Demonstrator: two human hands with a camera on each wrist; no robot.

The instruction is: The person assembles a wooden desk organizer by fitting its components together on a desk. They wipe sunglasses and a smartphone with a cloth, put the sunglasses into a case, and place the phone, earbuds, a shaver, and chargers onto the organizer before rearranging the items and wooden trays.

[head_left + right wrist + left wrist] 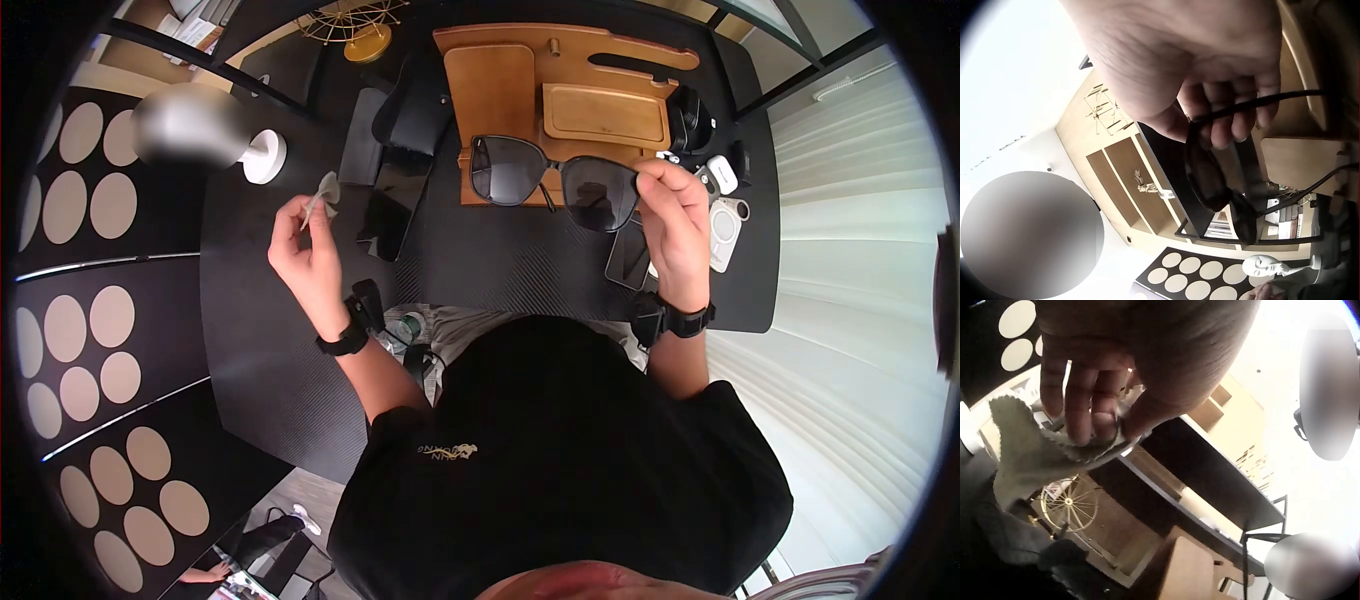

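In the head view my left hand (306,258) is raised over the left part of the dark table. It pinches a small greyish cloth (326,190) between thumb and fingers. The left wrist view shows the cloth's zigzag-cut edge, with most of it hanging free. My right hand (680,235) holds a pair of black sunglasses (508,172) by one end of the frame, near the hinge. Their dark lenses are up in front of the wooden stand, apart from the cloth. In the right wrist view the temples of the sunglasses (1207,172) stick out unfolded.
A wooden stand (490,75) with a tray is at the table's back. To the right lie a phone (628,255), a white earbud case (722,174) and a white device with a ring (724,230). A white mannequin head (1261,265) and a gold wire wheel (1069,501) stand leftward.
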